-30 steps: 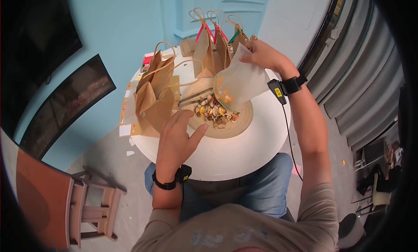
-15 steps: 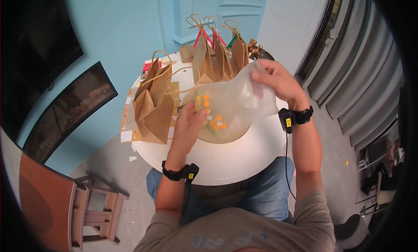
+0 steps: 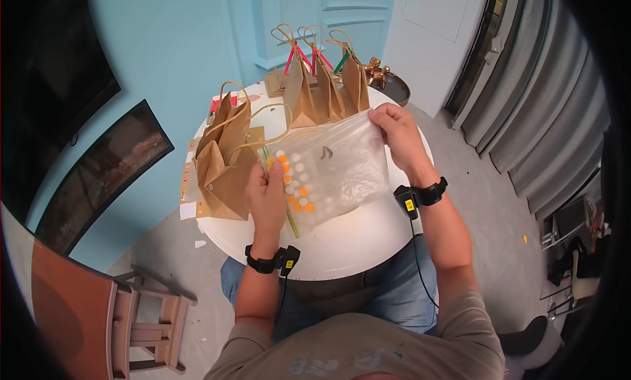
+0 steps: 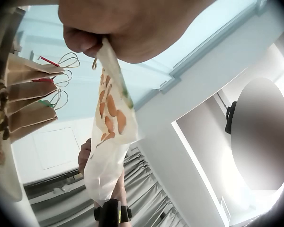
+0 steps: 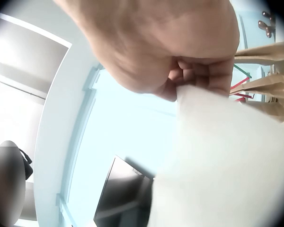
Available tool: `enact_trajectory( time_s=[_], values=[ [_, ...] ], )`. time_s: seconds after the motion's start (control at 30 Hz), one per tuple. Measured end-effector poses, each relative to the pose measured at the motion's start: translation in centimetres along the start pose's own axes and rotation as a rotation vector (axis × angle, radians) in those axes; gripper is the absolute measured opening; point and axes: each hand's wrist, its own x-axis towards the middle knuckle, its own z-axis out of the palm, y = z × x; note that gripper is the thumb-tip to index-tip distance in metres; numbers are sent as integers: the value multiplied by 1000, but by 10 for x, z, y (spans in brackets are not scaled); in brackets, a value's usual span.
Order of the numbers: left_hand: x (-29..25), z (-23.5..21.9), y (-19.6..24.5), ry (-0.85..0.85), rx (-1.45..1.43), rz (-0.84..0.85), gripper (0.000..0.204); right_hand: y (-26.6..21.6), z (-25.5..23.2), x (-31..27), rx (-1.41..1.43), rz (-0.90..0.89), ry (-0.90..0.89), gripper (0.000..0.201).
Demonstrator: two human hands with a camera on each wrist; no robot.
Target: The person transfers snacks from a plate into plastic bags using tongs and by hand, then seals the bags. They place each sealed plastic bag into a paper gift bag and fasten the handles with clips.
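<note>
A translucent zip bag (image 3: 355, 170) printed with orange and white dots is stretched between both hands above the round table. My left hand (image 3: 267, 199) pinches its green-edged zip end, thumb on top. At the opposite end my right hand (image 3: 399, 138) grips an upper corner between thumb and fingers, as the right wrist view also shows. A small dark curved piece (image 3: 327, 153) shows on the bag's face. Dried potpourri (image 4: 0, 111) lies at the left edge of the left wrist view; from the head view the bag hides it and its wooden plate.
A brown paper bag (image 3: 223, 173) with twisted handles stands at the table's left. Behind are three smaller paper bags (image 3: 301, 97) with red and green clips on top. A dark round tray (image 3: 394, 89) with copper-coloured ornaments sits at the far right of the table (image 3: 328, 258).
The right hand has come down and nearer with the zip bag. My left hand, free one second ago, has taken hold of its zip end, and the bag is now spread flat over the plate.
</note>
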Motion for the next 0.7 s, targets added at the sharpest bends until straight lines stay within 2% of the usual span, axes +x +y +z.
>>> enact_trajectory(
  time_s=[0.07,0.13,0.23,0.3,0.37,0.43,0.47,0.5,0.53,0.6,0.67,0.7],
  values=[
    [-1,0,-1,21,76,51,22,9,8,-1,45,-46,79,23],
    [0,0,-5,74,143,151,24,6,16,-8,64,-12,105,24],
    [0,0,5,77,48,133,23,-4,27,-22,87,75,107,27],
    [4,-2,-4,66,43,120,22,-2,26,-24,91,133,90,29],
    [6,-2,-4,53,38,105,23,5,18,-24,-67,2,47,30],
    [5,-3,-1,-70,152,-94,39,1,9,-18,-126,-38,65,32],
    [4,-4,-4,-68,152,-94,39,-5,4,-14,-186,-80,84,33],
    [5,-4,-10,-99,242,-46,48,-14,0,-11,-186,-80,82,33],
    [5,-4,-16,-130,331,1,58,-25,-5,-9,-353,-164,109,33],
    [5,-6,-26,-153,370,19,62,-48,-5,-1,-620,-264,128,36],
    [2,-5,-26,-186,408,30,66,-57,3,10,-722,-293,124,36],
    [1,-4,-21,-236,435,-27,64,-59,6,15,-820,-328,117,37]
  ],
)
